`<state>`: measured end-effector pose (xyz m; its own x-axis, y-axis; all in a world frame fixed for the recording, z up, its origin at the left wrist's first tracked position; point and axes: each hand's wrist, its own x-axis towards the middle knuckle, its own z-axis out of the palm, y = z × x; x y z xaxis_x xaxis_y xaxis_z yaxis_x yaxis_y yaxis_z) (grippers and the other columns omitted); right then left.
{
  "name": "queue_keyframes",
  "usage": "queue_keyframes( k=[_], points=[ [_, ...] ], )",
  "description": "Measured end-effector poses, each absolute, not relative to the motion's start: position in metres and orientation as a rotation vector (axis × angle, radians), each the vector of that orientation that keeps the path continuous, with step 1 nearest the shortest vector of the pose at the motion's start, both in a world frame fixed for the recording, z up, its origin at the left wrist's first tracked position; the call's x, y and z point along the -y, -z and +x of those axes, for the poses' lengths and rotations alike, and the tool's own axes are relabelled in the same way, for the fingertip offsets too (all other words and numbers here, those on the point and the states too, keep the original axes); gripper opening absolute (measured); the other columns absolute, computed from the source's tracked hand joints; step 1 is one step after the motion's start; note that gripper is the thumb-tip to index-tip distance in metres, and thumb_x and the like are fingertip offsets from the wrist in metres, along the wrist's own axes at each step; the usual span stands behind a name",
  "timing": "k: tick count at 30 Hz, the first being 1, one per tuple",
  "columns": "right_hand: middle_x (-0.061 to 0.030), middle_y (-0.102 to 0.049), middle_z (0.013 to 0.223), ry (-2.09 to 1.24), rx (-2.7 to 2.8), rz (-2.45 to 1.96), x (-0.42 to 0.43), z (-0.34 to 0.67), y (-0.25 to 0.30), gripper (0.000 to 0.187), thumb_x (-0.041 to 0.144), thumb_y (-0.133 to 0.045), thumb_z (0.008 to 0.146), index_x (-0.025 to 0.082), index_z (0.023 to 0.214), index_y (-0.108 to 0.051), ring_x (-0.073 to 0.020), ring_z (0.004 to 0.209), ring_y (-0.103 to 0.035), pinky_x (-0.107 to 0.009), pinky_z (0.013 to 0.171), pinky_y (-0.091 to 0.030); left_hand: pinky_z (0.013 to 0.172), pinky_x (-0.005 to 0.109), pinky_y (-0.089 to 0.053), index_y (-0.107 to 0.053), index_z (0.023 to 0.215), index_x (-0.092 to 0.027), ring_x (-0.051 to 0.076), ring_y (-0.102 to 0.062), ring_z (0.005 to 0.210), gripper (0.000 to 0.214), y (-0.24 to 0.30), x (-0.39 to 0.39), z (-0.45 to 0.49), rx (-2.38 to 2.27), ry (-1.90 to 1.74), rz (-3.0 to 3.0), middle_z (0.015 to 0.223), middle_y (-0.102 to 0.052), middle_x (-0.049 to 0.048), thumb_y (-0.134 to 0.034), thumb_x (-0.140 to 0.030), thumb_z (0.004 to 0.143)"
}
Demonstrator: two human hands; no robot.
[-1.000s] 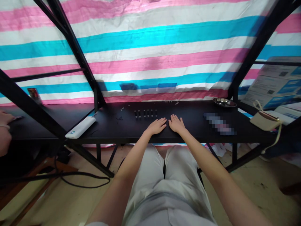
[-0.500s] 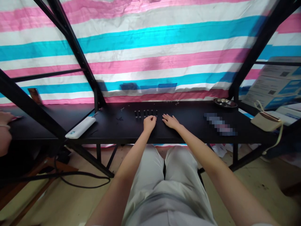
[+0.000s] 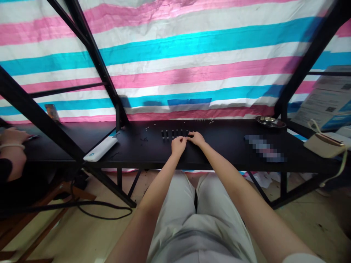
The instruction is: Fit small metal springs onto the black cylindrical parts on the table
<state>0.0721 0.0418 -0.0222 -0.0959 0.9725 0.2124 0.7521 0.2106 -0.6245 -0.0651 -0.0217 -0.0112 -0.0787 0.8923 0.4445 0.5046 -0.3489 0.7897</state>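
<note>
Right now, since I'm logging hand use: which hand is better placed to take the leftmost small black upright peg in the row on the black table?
Probably the left hand: it lies nearer the leftmost small black upright peg, while the right hand sits at the opposite end, beyond it.

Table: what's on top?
A row of small black pegs, a white power bank and a metal dish. The left hand and right hand cover the row's right end, hiding what's beneath.

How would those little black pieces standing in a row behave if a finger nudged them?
The small black pieces stand upright and narrow, so they would probably tip easily. They look tiny beside the left hand and right hand, so likely light. The table looks smooth; they may slide.
</note>
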Motion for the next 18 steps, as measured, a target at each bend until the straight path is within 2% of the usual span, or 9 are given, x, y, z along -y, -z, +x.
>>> queue_keyframes(
  k=[11, 14, 18],
  points=[
    [-0.0019, -0.065, 0.11, -0.509, 1.842, -1.514, -0.043, 0.074, 0.026, 0.024, 0.031, -0.065, 0.069, 0.023, 0.091, -0.071, -0.0211, 0.116, -0.05, -0.031, 0.097, -0.039, 0.067, 0.024, -0.045, -0.064, 0.068, -0.017, 0.014, -0.06, 0.066, 0.02, 0.014, 0.019, -0.065, -1.476, -1.362, 1.804, 0.066, -0.065, 0.0026, -0.049, -0.027, 0.077],
    [-0.0026, -0.066, 0.107, -0.513, 1.924, -1.415, -0.032, 0.081, 0.024, 0.022, 0.028, -0.063, 0.071, 0.022, 0.091, -0.071, -0.021, 0.113, -0.052, -0.03, 0.096, -0.04, 0.067, 0.024, -0.045, -0.064, 0.085, -0.017, 0.013, -0.059, 0.065, 0.018, 0.017, 0.017, -0.065, -1.464, -1.38, 1.785, 0.068, -0.065, 0.002, -0.051, -0.026, 0.077],
    [-0.0032, -0.067, 0.104, -0.447, 2.016, -1.324, -0.01, 0.09, 0.021, 0.021, 0.027, -0.06, 0.074, 0.022, 0.093, -0.069, -0.0206, 0.106, -0.057, -0.032, 0.093, -0.041, 0.068, 0.023, -0.045, -0.055, 0.111, -0.017, 0.011, -0.058, 0.062, 0.035, 0.017, 0.016, -0.065, -1.405, -1.424, 1.781, 0.068, -0.064, 0.0, -0.053, -0.026, 0.077]
  ],
)
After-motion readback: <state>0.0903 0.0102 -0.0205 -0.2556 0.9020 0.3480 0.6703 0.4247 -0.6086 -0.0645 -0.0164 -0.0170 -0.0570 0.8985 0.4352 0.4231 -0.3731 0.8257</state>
